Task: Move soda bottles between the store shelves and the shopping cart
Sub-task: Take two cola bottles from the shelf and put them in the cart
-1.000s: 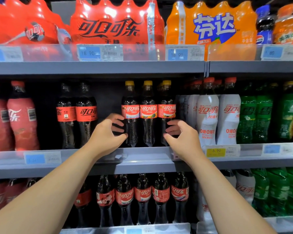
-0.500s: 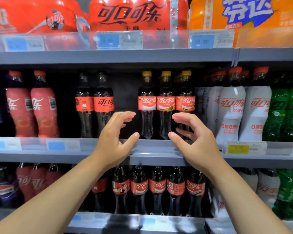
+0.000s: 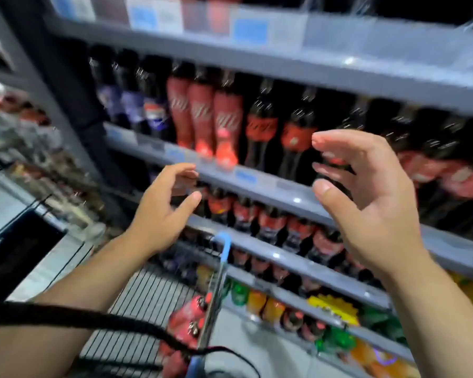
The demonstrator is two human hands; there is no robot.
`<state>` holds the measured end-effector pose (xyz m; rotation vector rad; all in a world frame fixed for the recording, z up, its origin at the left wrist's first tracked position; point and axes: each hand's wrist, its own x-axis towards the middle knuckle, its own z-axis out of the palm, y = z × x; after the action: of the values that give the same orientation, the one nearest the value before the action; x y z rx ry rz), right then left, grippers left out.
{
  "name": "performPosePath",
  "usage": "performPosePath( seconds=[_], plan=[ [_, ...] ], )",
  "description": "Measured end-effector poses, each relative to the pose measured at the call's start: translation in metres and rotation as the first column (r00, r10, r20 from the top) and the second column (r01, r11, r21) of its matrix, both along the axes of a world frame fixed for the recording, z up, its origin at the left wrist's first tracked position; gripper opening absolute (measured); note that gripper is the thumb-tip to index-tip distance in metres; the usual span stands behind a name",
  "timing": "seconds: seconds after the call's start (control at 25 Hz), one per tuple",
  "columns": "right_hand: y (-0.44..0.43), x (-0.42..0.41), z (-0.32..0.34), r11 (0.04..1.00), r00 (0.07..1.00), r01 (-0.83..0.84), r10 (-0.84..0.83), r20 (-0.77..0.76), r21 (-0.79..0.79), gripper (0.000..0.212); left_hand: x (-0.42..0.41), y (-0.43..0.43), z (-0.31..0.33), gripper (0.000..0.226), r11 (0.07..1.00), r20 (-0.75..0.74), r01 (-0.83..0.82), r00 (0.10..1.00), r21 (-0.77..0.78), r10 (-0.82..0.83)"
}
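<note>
Left grip (image 3: 159, 214) and right grip (image 3: 372, 203): released, nothing held. Cart bottles (image 3: 186, 320) are seen lower centre, beneath the left grip; standing shelf bottles (image 3: 298, 137), behind the right.

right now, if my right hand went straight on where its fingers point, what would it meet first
Probably the red-labelled dark cola bottle on the shelf, just past the fingers of the right hand. The hand is empty; blur leaves depth unclear.

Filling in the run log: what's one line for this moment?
left hand: open, empty | right hand: open, empty | shopping cart: red bottles inside
</note>
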<state>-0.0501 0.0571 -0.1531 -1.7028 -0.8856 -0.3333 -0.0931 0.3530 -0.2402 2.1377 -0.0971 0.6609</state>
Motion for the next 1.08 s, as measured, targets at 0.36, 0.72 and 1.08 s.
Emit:
performPosePath(
  seconds=[0.36,0.72,1.08],
  plan=[
    [0.161,-0.066,-0.218,0.999,0.842,-0.032,0.024,-0.540,-0.006,0.027,-0.071,0.112,-0.171,0.049,0.997,-0.507,-0.075,0.859,0.015,0.072],
    [0.223,-0.092,-0.323,0.959,0.568,0.272,-0.227,-0.791,-0.080,0.053,-0.048,0.135,-0.294,0.069,0.978,-0.802,0.195,0.594,0.076,-0.056],
    [0.213,-0.094,-0.337,0.811,0.655,0.572,-0.360,-0.664,0.124,0.029,-0.004,0.065,-0.340,0.083,0.845,-0.891,0.534,0.361,-0.044,-0.274]
  ],
)
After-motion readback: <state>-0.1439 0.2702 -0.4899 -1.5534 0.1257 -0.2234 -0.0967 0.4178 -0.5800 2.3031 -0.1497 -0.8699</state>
